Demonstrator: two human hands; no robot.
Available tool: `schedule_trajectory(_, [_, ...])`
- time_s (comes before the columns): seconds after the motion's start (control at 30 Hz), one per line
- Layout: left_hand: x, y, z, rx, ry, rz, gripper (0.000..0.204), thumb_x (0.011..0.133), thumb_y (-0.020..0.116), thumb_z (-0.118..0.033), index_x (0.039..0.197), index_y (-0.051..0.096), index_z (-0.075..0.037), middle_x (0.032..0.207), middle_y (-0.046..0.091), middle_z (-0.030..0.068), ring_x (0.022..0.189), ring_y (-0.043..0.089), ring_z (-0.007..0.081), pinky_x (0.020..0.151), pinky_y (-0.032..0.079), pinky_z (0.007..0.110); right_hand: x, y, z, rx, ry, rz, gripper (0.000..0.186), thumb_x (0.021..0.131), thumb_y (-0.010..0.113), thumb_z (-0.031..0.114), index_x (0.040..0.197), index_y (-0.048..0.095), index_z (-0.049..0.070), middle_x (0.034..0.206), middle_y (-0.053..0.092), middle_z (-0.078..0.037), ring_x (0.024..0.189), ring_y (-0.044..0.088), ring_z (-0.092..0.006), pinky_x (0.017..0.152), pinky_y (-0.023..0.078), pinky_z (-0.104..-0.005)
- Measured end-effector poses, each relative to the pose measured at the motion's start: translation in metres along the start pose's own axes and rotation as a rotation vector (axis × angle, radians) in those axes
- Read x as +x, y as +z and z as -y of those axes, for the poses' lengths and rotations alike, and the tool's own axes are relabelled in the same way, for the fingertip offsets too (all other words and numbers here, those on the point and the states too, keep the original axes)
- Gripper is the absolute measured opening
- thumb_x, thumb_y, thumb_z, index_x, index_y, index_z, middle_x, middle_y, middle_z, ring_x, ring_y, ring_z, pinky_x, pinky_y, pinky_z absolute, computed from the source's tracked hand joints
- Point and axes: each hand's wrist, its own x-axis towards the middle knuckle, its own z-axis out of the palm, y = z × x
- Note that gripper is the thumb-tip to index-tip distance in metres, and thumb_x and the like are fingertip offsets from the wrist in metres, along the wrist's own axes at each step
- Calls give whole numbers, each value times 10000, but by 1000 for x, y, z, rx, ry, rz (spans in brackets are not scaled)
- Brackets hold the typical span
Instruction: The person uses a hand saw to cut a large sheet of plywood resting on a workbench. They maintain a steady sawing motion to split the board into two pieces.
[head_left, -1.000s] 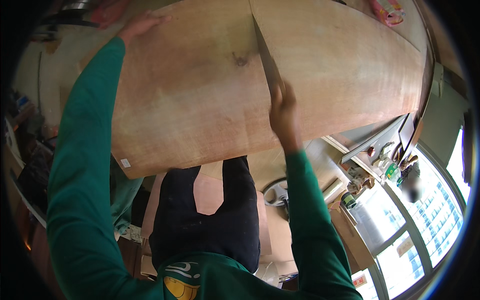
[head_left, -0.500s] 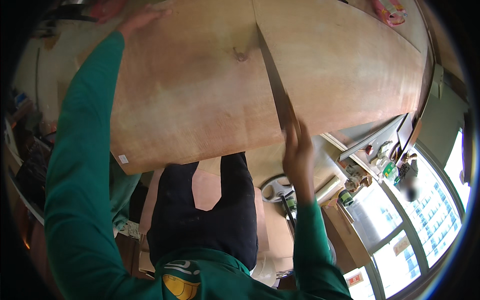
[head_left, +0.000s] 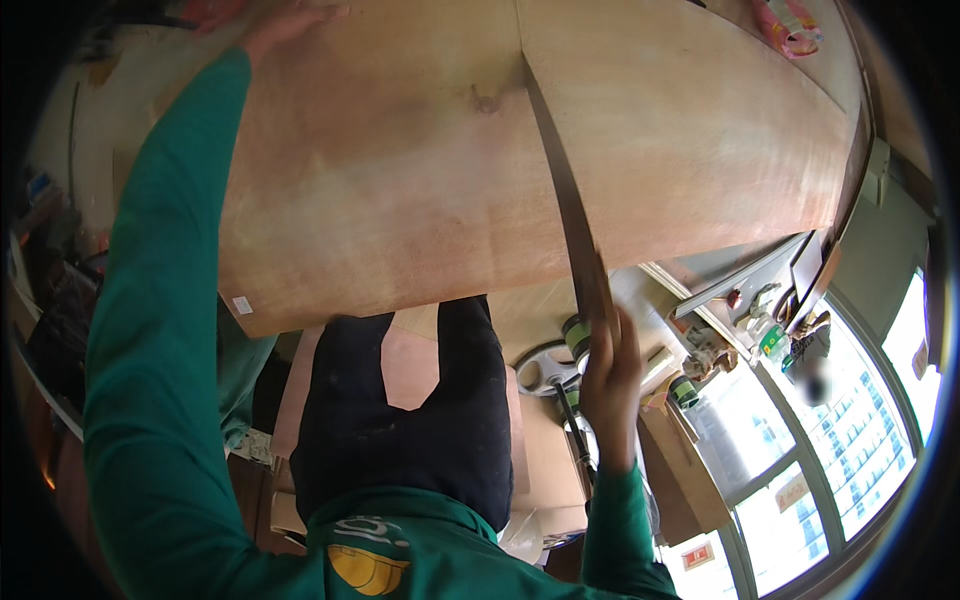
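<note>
A large light-brown plywood sheet [head_left: 380, 200] lies across my view, with a thin line running down it from the top. My right hand [head_left: 612, 365], blurred, is closed at the lower end of a long, tapered dark blade [head_left: 562, 190], which looks like a hand saw and lies along that line, its grip hidden by my fingers. At the upper left, my left hand [head_left: 290, 25] rests on the plywood with its fingers stretched out, also blurred. My dark-trousered legs show below the sheet's near edge.
A pink package [head_left: 785, 25] sits at the upper right. A grey wheel-like object [head_left: 540, 370], green-labelled cans [head_left: 683, 390], a plastic bottle [head_left: 772, 340] and metal frames crowd the right side near bright windows [head_left: 840, 450]. Dark clutter [head_left: 60, 340] lines the left.
My right hand and the blade have moved down toward my body, past the sheet's near edge. My left hand stays on the sheet; the whole view has shifted slightly upward.
</note>
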Motion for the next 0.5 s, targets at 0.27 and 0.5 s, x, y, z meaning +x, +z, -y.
schedule_trajectory(0.27, [11, 2, 3, -35, 35, 8, 1523, 646, 761, -935, 1681, 247, 57, 1738, 319, 223, 1610, 315, 346, 1300, 274, 435, 182, 84, 19, 56, -289, -107, 467, 1126, 538, 326, 1412, 576, -42, 1098, 693, -379, 1043, 676, -552, 843, 555, -546])
schedule_trajectory(0.5, [-12, 2, -19, 24, -38, 21, 1374, 745, 720, -891, 1679, 292, 22, 1746, 288, 241, 1628, 249, 387, 1323, 219, 464, -45, -17, -3, -3, 43, 35, 398, 1115, 505, 136, 1477, 534, -27, 1301, 730, -250, 1190, 736, -316, 970, 564, -397])
